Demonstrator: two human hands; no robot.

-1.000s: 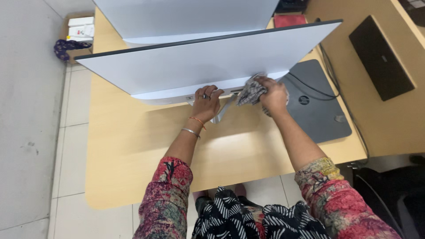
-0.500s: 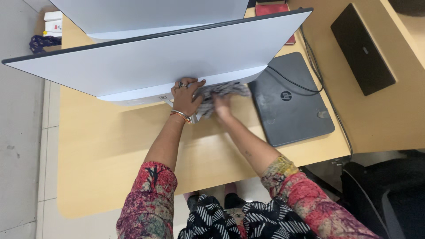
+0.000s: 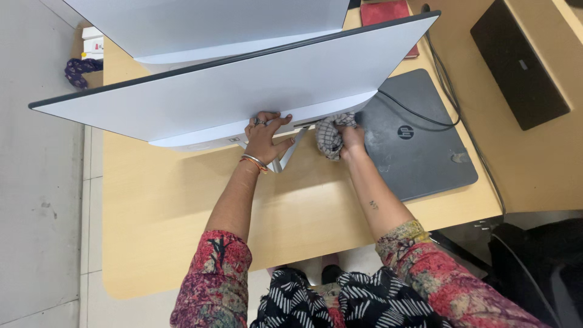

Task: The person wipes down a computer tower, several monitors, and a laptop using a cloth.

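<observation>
Checked woven cloth (image 3: 330, 136), matt monitor (image 3: 243, 91)

A: what colours are we looking at? 
B: white monitor back (image 3: 243, 91) with a dark edge, black-and-white checked cloth (image 3: 330, 135), dark grey laptop (image 3: 419, 143). 
A: and the worktop (image 3: 170, 206)? 
B: pale wood. Sleeves (image 3: 215, 273) are pink-red floral, red notebook (image 3: 388, 12) up top.
</observation>
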